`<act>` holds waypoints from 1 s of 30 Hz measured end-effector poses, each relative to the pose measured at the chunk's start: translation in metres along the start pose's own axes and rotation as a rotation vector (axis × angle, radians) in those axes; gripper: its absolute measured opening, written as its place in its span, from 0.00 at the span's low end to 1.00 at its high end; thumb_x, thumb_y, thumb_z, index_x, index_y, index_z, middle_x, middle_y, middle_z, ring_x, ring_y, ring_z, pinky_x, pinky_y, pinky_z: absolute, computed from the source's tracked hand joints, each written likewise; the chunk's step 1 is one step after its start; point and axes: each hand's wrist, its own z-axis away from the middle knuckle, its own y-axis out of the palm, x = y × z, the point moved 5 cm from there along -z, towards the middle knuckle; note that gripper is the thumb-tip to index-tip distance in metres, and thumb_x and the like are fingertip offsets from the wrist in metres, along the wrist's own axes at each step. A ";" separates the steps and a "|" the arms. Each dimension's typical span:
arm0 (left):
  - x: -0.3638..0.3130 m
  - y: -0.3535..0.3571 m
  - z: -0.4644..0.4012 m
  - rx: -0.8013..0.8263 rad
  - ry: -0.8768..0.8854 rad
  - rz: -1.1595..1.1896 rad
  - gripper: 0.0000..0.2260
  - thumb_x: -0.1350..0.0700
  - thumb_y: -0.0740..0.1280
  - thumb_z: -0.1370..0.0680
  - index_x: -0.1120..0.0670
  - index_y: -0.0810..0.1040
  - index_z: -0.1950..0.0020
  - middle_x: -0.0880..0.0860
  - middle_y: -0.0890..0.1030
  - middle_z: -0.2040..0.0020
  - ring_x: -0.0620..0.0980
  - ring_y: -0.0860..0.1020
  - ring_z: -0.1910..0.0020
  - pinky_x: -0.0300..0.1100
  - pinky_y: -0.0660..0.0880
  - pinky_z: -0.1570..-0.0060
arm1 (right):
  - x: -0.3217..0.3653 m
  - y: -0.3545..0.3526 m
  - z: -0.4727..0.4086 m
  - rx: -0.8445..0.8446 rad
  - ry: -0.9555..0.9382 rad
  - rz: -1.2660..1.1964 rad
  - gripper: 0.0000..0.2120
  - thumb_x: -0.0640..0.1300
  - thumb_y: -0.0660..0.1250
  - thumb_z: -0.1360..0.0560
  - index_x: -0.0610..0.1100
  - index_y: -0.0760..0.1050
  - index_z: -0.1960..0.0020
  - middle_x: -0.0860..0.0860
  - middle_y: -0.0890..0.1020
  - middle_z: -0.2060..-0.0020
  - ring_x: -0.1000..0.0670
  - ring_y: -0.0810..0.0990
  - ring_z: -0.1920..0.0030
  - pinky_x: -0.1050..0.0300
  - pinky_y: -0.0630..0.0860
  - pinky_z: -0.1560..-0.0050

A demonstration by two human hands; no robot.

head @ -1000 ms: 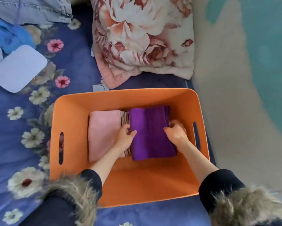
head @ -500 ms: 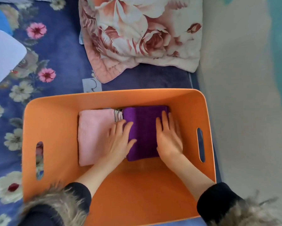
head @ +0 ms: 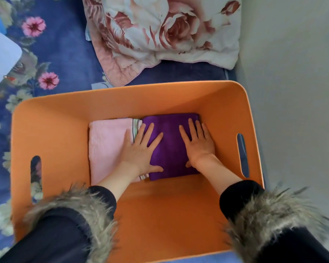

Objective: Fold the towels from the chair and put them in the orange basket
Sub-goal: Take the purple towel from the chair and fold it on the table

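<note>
pressing the folded purple towel (head: 171, 149) flat inside the orange basket (head: 51, 130), just beside the pink towel (head: 108, 147), my left hand (head: 140, 150) and right hand (head: 199, 145) spread, gripping nothing. next, i judge: lift away for another towel.

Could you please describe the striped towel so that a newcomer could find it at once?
Look inside the orange basket on the floral bedspread. Between the pink towel and the purple towel peeks the striped towel, mostly covered. Only it shows thin stripes; its neighbours are plain.
</note>
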 end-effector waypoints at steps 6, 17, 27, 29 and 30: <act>0.001 -0.030 0.030 0.034 0.040 0.135 0.38 0.34 0.58 0.26 0.47 0.45 0.23 0.54 0.38 0.23 0.54 0.33 0.26 0.58 0.39 0.29 | 0.002 -0.017 0.049 -0.192 -0.127 -0.363 0.40 0.53 0.61 0.23 0.49 0.36 0.24 0.43 0.40 0.25 0.43 0.41 0.25 0.46 0.40 0.26; -0.033 -0.155 0.192 -0.530 0.073 0.490 0.30 0.37 0.56 0.25 0.48 0.58 0.25 0.52 0.49 0.23 0.51 0.45 0.24 0.51 0.48 0.26 | -0.048 -0.077 0.255 -0.689 -0.012 -0.802 0.32 0.62 0.57 0.25 0.56 0.50 0.25 0.51 0.56 0.25 0.47 0.63 0.28 0.46 0.65 0.31; -0.132 -0.230 0.302 -0.596 0.469 0.435 0.31 0.35 0.50 0.27 0.43 0.54 0.25 0.46 0.50 0.23 0.45 0.44 0.24 0.44 0.42 0.28 | -0.080 -0.020 0.457 -0.850 0.502 -0.952 0.39 0.71 0.47 0.33 0.57 0.51 0.25 0.49 0.57 0.25 0.45 0.60 0.27 0.45 0.55 0.29; -0.158 -0.225 0.321 -0.553 0.584 0.385 0.33 0.33 0.47 0.29 0.43 0.54 0.25 0.46 0.51 0.23 0.45 0.45 0.24 0.44 0.42 0.28 | -0.068 0.007 0.496 -0.864 0.638 -0.989 0.41 0.72 0.44 0.35 0.56 0.51 0.25 0.49 0.56 0.25 0.46 0.59 0.27 0.46 0.54 0.29; -0.170 -0.222 0.329 -0.538 0.647 0.365 0.35 0.32 0.46 0.31 0.44 0.55 0.25 0.46 0.52 0.23 0.46 0.46 0.24 0.44 0.44 0.28 | -0.060 0.021 0.513 -0.862 0.699 -1.015 0.41 0.72 0.45 0.34 0.56 0.50 0.25 0.50 0.55 0.25 0.47 0.58 0.27 0.47 0.54 0.28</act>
